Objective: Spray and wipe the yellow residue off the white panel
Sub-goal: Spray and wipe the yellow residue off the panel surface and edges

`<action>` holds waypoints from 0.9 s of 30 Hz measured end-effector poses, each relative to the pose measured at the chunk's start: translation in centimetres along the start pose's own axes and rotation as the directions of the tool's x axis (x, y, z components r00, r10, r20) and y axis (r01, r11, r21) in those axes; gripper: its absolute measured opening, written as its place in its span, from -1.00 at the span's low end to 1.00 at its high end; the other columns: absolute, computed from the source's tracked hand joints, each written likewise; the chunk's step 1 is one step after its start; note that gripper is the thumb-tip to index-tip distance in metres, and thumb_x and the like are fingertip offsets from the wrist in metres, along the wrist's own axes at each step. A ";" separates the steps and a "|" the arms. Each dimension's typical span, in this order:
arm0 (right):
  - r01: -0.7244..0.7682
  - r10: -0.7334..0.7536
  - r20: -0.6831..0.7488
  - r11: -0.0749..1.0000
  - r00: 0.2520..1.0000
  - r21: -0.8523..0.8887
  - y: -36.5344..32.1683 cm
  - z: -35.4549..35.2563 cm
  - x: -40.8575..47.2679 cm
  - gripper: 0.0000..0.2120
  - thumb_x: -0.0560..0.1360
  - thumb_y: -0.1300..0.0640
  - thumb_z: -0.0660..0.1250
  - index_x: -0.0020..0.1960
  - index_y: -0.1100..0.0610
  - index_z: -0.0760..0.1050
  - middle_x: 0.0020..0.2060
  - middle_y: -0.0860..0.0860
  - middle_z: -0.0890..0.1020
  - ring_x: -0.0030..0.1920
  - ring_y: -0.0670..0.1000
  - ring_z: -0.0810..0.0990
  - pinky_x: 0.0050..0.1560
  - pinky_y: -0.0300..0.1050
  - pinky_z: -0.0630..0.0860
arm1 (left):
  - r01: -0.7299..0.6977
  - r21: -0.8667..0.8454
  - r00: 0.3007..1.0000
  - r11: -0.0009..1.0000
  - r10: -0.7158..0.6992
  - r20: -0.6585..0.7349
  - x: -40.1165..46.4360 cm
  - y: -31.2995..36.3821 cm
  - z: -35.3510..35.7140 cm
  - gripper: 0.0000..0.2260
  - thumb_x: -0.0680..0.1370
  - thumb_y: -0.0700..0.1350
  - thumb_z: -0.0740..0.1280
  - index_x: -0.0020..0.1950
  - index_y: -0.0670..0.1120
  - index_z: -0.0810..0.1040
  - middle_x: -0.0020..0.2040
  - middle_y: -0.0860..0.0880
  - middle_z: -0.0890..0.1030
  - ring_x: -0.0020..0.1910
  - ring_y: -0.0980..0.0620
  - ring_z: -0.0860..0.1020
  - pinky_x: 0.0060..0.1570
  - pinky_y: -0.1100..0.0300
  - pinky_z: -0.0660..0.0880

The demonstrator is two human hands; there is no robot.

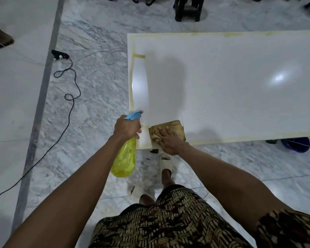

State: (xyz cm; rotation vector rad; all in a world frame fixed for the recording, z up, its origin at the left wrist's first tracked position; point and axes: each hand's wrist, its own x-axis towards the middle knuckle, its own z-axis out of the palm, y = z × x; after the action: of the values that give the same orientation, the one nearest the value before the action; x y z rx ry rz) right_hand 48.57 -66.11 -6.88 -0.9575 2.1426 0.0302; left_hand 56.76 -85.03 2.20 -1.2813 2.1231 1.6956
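White panel [222, 83]: yellow residue [132, 83] along edges. Left hand [127, 127], fingers closed round spray bottle [124, 158], at near-left corner. Right hand [168, 140], fingers spread flat on cloth [174, 127] there. Advice: mist the strip, press firmly, rub along it. No legible labels.

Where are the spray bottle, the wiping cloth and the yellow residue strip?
spray bottle [124, 161]: head view, on its yellow body.
cloth [175, 127]: head view, on folded fabric beyond the fingers.
yellow residue [132, 83]: head view, on the strip along the panel's left edge.
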 end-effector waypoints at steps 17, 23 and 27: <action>0.067 0.099 -0.085 0.175 0.991 0.982 -2.2 -9.9 -5.6 -0.58 0.70 -0.13 -0.01 0.16 0.12 0.50 0.01 0.07 0.63 0.05 0.06 0.62 0.02 -0.06 0.54 | -0.218 0.079 0.976 0.973 0.220 -0.012 -3.1 3.2 -3.3 -0.65 0.63 -0.18 0.28 0.40 -0.10 0.64 -0.20 -0.13 0.67 -0.16 -0.20 0.73 -0.20 0.00 0.69; 0.229 0.062 -0.221 -0.274 0.973 0.934 -4.5 -11.4 -5.6 -0.42 0.61 -0.27 0.14 0.36 0.17 0.49 0.23 0.14 0.63 0.24 0.13 0.62 0.22 0.06 0.56 | -0.258 0.080 0.966 0.963 0.259 -0.001 -4.9 5.1 -4.9 -0.63 0.49 -0.13 0.32 0.27 -0.03 0.71 -0.23 -0.13 0.74 -0.30 -0.17 0.73 -0.12 -0.03 0.71; 0.239 0.056 -0.239 -0.434 0.969 0.869 -5.6 -12.2 -5.5 -0.43 0.63 -0.19 0.18 0.40 0.23 0.45 0.27 0.17 0.60 0.29 0.12 0.58 0.36 0.06 0.46 | -0.238 0.036 0.971 0.971 0.239 -0.013 -6.3 6.4 -5.7 -0.61 0.29 0.05 0.35 -0.09 -0.23 0.69 -0.26 -0.17 0.73 -0.33 -0.16 0.72 -0.16 -0.04 0.69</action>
State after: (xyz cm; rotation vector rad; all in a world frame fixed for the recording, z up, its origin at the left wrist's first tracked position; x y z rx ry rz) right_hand 46.66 -70.52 6.77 0.1334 1.1208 -1.9051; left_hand 58.50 -86.57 12.55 -1.0718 2.3890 1.7299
